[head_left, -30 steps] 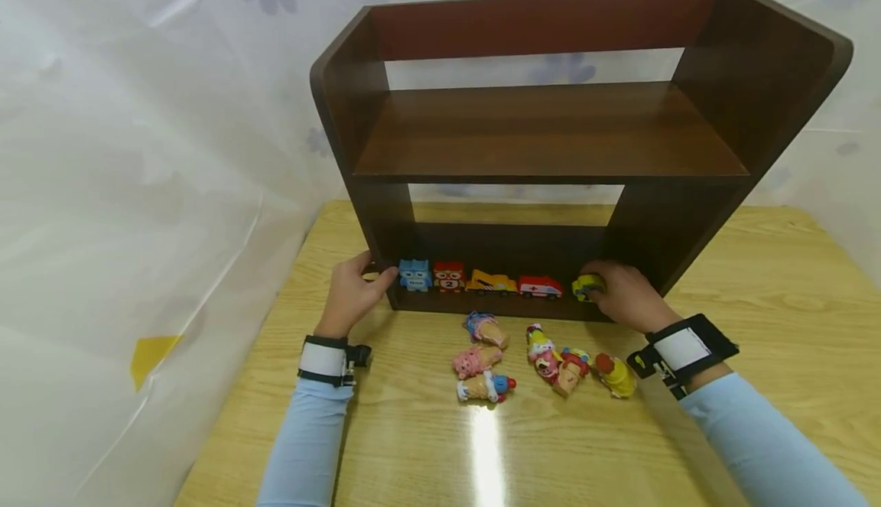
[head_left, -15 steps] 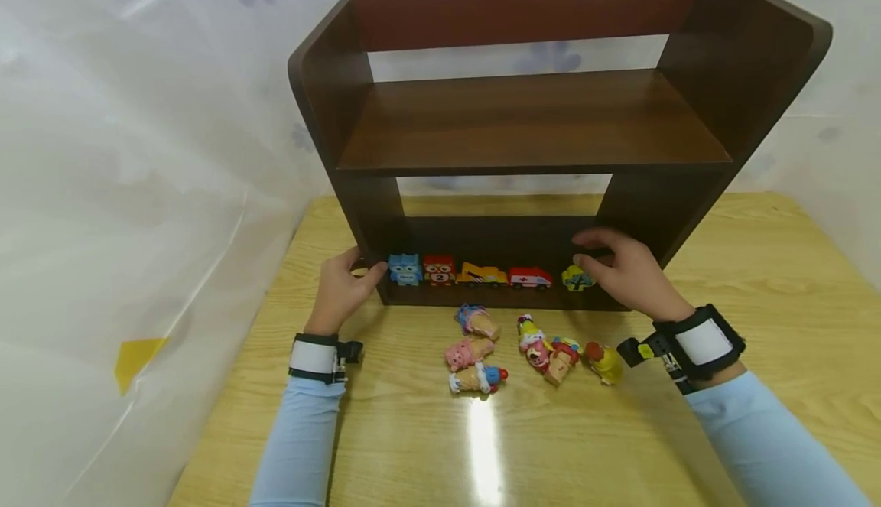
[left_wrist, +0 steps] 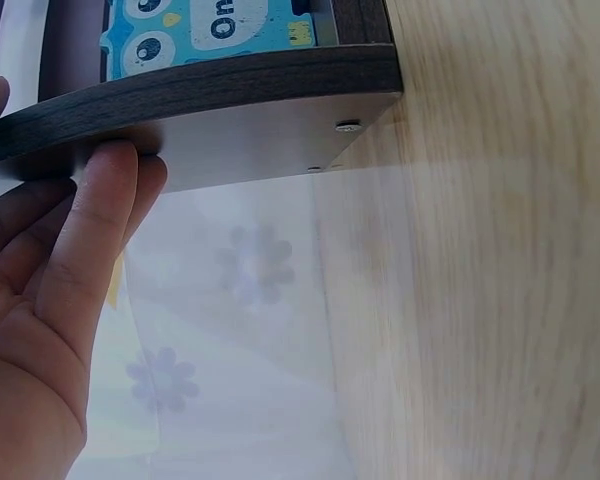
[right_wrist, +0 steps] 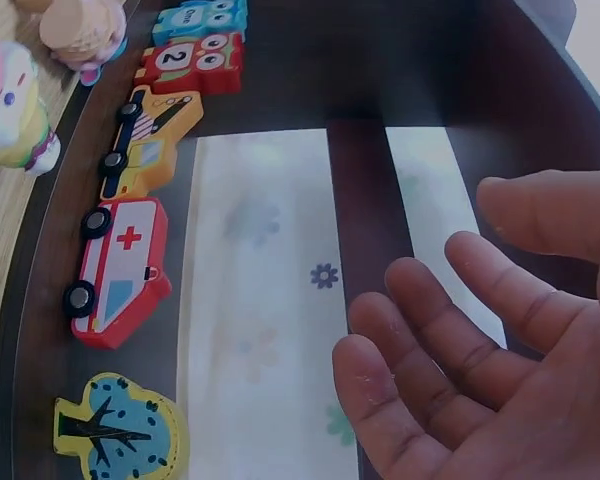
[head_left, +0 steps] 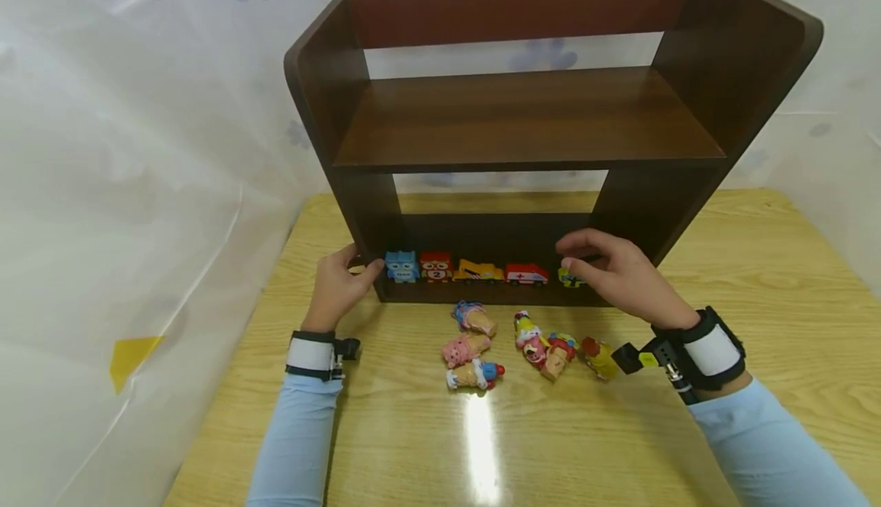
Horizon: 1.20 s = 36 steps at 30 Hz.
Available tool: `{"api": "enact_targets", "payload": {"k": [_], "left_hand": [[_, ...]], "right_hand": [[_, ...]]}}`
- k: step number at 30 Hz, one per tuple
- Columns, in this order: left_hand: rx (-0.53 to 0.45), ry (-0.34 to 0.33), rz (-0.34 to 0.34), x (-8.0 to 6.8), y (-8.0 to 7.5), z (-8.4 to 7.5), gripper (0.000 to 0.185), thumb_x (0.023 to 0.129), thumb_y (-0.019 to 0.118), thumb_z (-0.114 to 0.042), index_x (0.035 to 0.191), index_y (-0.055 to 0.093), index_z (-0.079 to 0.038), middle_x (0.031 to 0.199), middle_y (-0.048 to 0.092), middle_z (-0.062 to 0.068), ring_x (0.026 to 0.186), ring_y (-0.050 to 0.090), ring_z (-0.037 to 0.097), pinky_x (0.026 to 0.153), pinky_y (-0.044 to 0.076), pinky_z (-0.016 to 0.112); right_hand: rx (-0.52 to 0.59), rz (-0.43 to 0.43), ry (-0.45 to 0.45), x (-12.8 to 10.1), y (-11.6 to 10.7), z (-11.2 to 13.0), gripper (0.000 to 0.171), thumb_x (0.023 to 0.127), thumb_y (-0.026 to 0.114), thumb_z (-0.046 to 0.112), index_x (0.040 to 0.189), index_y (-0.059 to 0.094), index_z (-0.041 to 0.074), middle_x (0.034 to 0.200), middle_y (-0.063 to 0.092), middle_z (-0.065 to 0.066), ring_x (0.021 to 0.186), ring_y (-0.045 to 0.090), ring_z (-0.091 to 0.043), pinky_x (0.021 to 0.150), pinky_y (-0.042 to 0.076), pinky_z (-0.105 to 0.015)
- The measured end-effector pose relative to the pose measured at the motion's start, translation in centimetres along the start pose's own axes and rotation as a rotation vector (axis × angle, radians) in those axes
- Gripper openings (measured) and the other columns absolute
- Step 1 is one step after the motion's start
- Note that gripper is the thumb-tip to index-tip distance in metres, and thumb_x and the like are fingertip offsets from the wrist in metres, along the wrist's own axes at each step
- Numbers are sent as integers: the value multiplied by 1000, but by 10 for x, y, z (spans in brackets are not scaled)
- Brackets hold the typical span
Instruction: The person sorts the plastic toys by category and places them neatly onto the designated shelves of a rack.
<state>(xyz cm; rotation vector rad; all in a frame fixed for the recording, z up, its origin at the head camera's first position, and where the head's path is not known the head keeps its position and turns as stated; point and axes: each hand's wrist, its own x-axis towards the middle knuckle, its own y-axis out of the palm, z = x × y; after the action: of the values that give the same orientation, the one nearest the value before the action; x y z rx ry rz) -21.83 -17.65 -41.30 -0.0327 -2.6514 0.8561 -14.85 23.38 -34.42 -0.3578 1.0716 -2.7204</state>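
Our left hand (head_left: pixel 339 287) gripped the left side panel of the shelf (head_left: pixel 530 121), fingers curled round its edge. On the bottom board stood a row: a blue owl block (head_left: pixel 401 266), a red block (head_left: pixel 436 266), a yellow truck (head_left: pixel 478 271), an ambulance (head_left: pixel 526 273) and a yellow tree block (right_wrist: pixel 118 432). Our right hand (head_left: pixel 615 275) hovered just above the tree block, fingers apart and loose, holding nothing. Small figures (head_left: pixel 475 345) lay on the table (head_left: pixel 771 293) before the shelf.

Dark glossy wooden shelf (head_left: pixel 530 121) on a pale, shiny wood-grain table (head_left: pixel 757 300).
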Motion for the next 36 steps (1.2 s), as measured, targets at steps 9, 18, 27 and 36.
{"api": "enact_targets", "payload": {"k": [9, 18, 27, 36], "left_hand": [[13, 14, -7, 2, 0, -1, 26, 88, 70, -20, 107, 71, -2, 104, 75, 18, 102, 72, 35, 76, 62, 48], [24, 20, -16, 2, 1, -2, 26, 87, 70, -20, 105, 72, -1, 101, 75, 19, 99, 73, 37, 75, 62, 49], [18, 8, -10, 1, 0, -1, 26, 88, 70, -20, 105, 71, -1, 104, 74, 19, 101, 73, 36, 75, 62, 49], [14, 13, -14, 0, 0, -1, 27, 88, 71, -20, 108, 71, -1, 103, 75, 18, 100, 73, 35, 75, 62, 49]], "right_hand": [[17, 18, -32, -8, 0, 8, 24, 101, 58, 22, 120, 64, 11, 119, 68, -13, 88, 67, -7, 69, 52, -19], [-44, 17, -84, -20, 8, 13, 21, 99, 61, 18, 119, 65, 13, 113, 69, -5, 78, 60, -6, 65, 51, -22], [-95, 75, -164, -29, 21, 12, 22, 96, 64, 12, 118, 65, 10, 109, 69, -3, 87, 68, -9, 75, 57, -24], [-221, 191, -112, -35, 28, 9, 28, 97, 62, 16, 124, 64, 8, 119, 69, -8, 107, 66, -27, 89, 56, -49]]}}
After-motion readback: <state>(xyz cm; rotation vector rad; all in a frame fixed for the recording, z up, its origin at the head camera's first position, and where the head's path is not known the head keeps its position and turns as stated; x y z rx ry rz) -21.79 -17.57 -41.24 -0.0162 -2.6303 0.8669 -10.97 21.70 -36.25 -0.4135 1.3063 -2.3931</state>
